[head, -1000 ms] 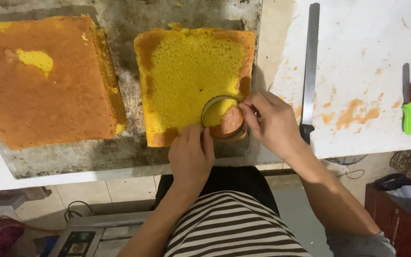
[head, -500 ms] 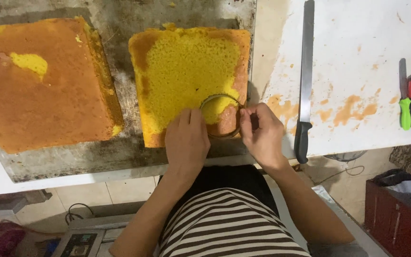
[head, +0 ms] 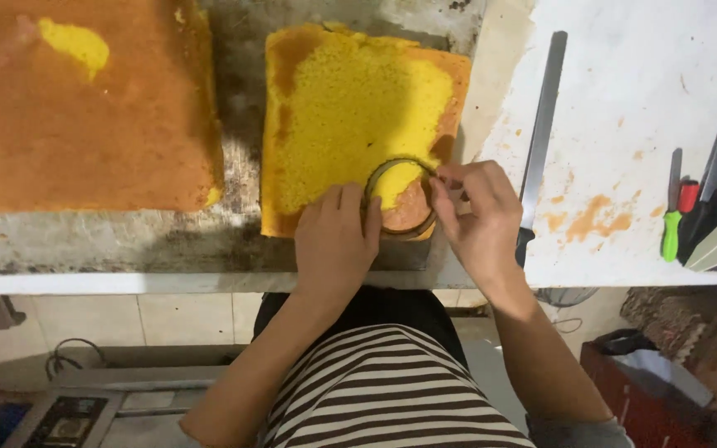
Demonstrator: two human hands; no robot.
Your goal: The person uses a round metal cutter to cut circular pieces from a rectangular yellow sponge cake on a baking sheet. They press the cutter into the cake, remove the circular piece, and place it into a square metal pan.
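On the near right corner of the yellow cake [head: 350,116], your left hand [head: 335,241] and right hand [head: 479,217] pinch the metal ring [head: 400,199] between narrow fingers, steadying it upright against the sponge.

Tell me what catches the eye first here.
Two slabs of sponge cake fill the worktop: a brown-crusted one at the left and a yellow one in the middle. At the yellow slab's near right corner, the left hand and right hand grip a round metal cutter ring set on the cake. A long knife lies to the right on stained white paper.
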